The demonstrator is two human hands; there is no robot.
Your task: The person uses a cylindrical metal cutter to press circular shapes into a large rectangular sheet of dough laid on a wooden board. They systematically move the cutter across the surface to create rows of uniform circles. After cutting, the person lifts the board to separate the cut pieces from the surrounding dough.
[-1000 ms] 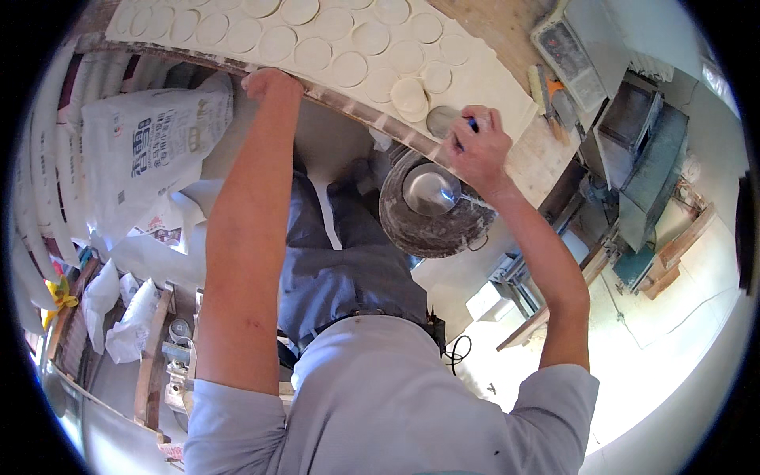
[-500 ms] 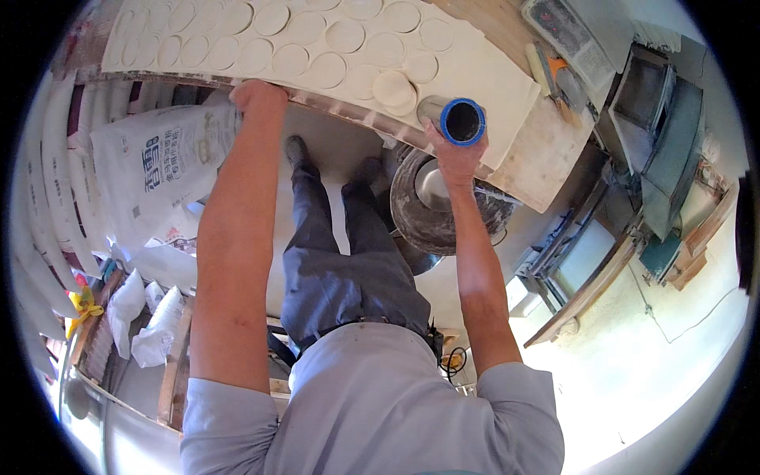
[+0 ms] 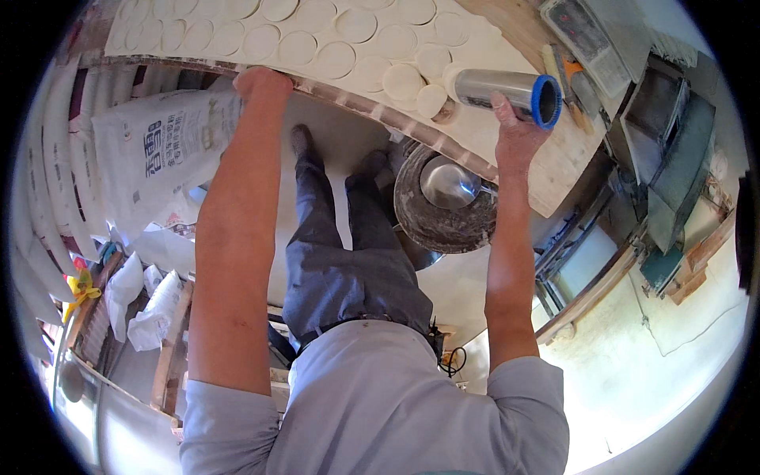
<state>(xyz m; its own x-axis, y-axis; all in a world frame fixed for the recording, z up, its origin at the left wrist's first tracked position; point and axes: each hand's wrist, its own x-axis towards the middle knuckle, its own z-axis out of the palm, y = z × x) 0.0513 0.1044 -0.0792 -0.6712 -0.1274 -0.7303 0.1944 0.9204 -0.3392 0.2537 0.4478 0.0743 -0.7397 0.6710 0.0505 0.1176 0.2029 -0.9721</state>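
My right hand (image 3: 518, 131) is closed around a shiny metal cylinder cutter (image 3: 495, 89) with a blue rim. The cutter is tilted well over, its blue end to the right and its other end by the dough. A wide dough sheet (image 3: 321, 59), marked with several round cuts, covers the table. Beside the cutter's left end lie loose dough discs (image 3: 402, 81), partly overlapping. At the table's front edge rests my left hand (image 3: 264, 81); its fingers are hidden, so its grip does not show.
Below the table's right part stands a dark round tub (image 3: 443, 233) with a metal bowl (image 3: 450, 184) on it. Scrapers and other tools (image 3: 578, 91) lie at the far right of the table. White sacks (image 3: 162, 150) are stacked at the left.
My right hand has moved right with the cutter, which has gone from nearly upright to strongly tilted. Another loose disc now shows by the cutter. My left hand has stayed at the edge.
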